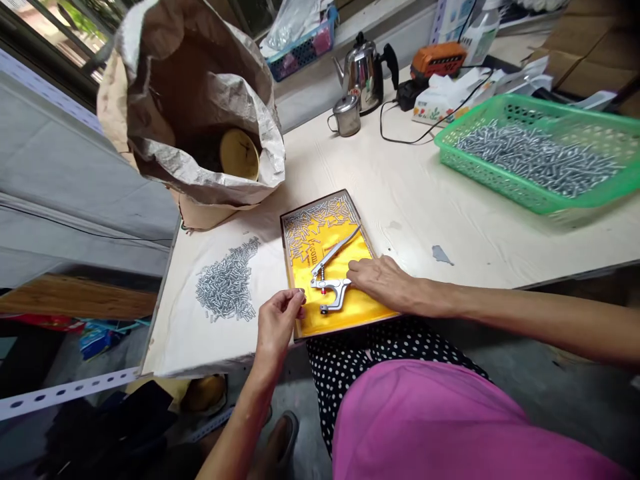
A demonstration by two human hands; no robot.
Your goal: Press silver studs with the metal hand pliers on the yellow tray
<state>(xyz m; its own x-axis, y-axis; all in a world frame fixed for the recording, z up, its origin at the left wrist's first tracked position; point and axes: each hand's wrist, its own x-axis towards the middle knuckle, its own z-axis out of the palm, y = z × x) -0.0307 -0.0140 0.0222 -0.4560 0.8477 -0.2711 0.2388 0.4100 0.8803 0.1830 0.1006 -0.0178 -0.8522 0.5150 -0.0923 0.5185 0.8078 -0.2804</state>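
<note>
Head view shows the left hand (277,321) pinching a small pin (300,292) between closed fingertips at the tray's (363,301) left edge, beside a pile (227,283) of pins, while the right hand (383,280) lies half-curled against the pliers (333,275) in the tray, though I cannot tell whether it grips them.

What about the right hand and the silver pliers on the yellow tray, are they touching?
Touching. The head view shows fingertips of the right hand resting on the silver pliers, no gap visible. The left hand pinches a small metal piece.
</note>
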